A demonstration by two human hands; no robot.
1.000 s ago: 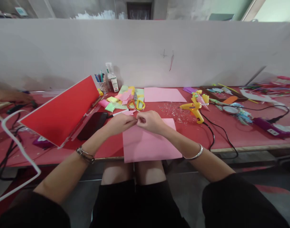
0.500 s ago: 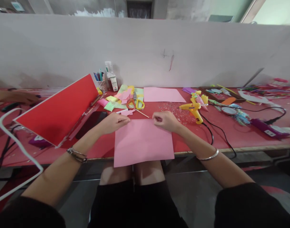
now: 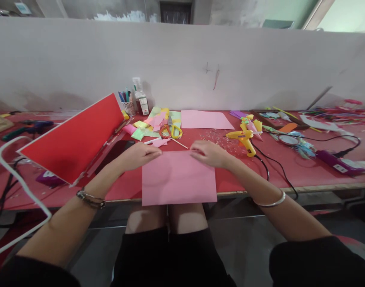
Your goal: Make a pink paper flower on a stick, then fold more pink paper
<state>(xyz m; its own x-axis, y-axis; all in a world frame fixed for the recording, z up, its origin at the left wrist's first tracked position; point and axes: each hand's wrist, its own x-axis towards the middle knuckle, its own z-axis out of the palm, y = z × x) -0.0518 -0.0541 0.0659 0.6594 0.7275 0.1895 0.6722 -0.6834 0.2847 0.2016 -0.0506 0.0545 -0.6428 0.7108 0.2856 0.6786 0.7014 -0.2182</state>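
- The left hand (image 3: 143, 154) is pinching a pink sheet (image 3: 179, 179) by its far edge; the right hand (image 3: 210, 154) is pinching it too;
- the pink sheet is overhanging the red table (image 3: 125, 185);
- a patterned cup (image 3: 129, 107) is holding pens (image 3: 125, 95); a bottle (image 3: 142, 103) beside it is holding dark liquid.

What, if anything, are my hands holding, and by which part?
Apparently the pink sheet, by its far edge: left hand near the left corner, right hand near the right. Pinched or pressed, I can't tell.
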